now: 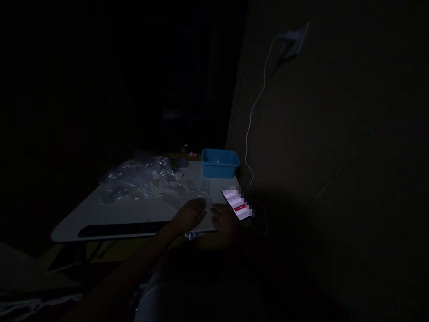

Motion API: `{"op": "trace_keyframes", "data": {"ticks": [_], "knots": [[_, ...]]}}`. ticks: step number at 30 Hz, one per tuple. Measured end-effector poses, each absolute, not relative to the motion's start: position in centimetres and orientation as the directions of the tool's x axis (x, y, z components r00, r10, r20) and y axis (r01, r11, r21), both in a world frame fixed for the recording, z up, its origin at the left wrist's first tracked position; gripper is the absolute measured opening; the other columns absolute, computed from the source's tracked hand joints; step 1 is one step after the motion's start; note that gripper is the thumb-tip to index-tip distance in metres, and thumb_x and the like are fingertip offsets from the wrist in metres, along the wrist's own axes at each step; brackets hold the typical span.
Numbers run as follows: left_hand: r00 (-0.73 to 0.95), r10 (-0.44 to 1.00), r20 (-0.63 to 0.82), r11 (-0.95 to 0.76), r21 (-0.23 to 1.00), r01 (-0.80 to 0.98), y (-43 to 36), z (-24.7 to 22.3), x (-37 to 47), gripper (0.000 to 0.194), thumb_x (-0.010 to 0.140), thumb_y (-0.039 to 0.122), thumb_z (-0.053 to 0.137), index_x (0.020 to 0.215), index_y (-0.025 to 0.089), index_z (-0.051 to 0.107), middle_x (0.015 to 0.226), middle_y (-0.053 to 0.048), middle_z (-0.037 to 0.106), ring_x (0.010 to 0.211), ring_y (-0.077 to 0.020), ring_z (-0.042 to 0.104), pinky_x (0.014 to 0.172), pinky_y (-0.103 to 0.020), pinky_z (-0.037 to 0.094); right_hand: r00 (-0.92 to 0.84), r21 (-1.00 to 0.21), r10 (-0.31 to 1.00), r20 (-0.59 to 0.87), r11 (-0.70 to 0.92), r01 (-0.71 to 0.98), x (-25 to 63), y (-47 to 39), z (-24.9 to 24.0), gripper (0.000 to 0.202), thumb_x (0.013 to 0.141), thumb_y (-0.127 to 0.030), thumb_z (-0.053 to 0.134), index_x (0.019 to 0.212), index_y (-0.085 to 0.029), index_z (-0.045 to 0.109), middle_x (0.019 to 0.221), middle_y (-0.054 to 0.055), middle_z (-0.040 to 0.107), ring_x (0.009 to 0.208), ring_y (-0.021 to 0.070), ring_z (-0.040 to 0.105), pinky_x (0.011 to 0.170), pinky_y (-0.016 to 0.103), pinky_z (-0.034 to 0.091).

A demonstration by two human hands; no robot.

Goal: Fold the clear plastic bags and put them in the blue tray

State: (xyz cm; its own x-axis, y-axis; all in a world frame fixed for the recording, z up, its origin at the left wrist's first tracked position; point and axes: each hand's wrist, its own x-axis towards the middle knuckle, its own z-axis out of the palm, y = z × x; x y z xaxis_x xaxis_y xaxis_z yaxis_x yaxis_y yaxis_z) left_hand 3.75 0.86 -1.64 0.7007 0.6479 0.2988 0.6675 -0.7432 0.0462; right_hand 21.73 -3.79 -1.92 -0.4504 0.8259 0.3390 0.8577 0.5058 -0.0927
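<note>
In dim light, my left hand (189, 215) rests low on the front part of a white tabletop (130, 210), its fingers stretched forward and lying flat. Close to its fingertips is a thin clear plastic bag (196, 190); whether they touch it I cannot tell. My right hand (224, 220) lies a short gap to the right, palm down, with fingers slightly apart and pointing left. Just beyond it a phone (236, 203) with a lit screen leans at an angle. Nothing shows gripped in either hand.
Crumpled clear plastic (140, 176) covers the table's left and middle. A blue basin (220, 164) stands at the back right, with a small pink item (193, 154) left of it. A white cable (263, 85) hangs from a wall socket (295, 42) at right.
</note>
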Motion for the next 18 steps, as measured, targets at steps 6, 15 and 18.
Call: {"op": "trace_keyframes", "data": {"ticks": [6, 15, 18], "knots": [[0.681, 0.675, 0.283, -0.72, 0.05, 0.692, 0.5, -2.0, 4.1, 0.041, 0.087, 0.032, 0.032, 0.114, 0.008, 0.051, 0.122, -0.017, 0.05, 0.114, -0.0231, 0.045, 0.096, -0.039, 0.033, -0.453, -0.093, 0.813, 0.365, 0.516, 0.851, 21.5, -3.3, -1.6, 0.032, 0.082, -0.022, 0.041, 0.111, -0.015, 0.052, 0.117, 0.008, 0.054, 0.112, 0.0186, 0.042, 0.095, 0.036, 0.026], [0.682, 0.681, 0.267, -0.727, 0.127, 0.675, 1.5, -1.4, 4.6, 0.034, 0.085, 0.025, 0.034, 0.106, 0.009, 0.054, 0.112, -0.014, 0.057, 0.106, -0.0194, 0.05, 0.093, -0.032, 0.037, -0.528, -0.03, 0.796, 0.297, 0.56, 0.828, 20.4, -1.6, -1.0, 0.031, 0.086, -0.023, 0.033, 0.11, -0.017, 0.052, 0.121, 0.008, 0.052, 0.115, 0.017, 0.041, 0.098, 0.039, 0.023], [0.665, 0.705, 0.247, -0.708, 0.192, 0.68, 1.8, -1.6, 4.5, 0.034, 0.086, 0.029, 0.031, 0.105, 0.012, 0.053, 0.11, -0.013, 0.057, 0.103, -0.0182, 0.052, 0.088, -0.031, 0.041, -0.492, -0.026, 0.826, 0.275, 0.518, 0.855, 20.7, -1.2, -1.3, 0.031, 0.086, -0.023, 0.034, 0.109, -0.017, 0.053, 0.121, 0.008, 0.052, 0.114, 0.0174, 0.042, 0.099, 0.04, 0.022]]}}
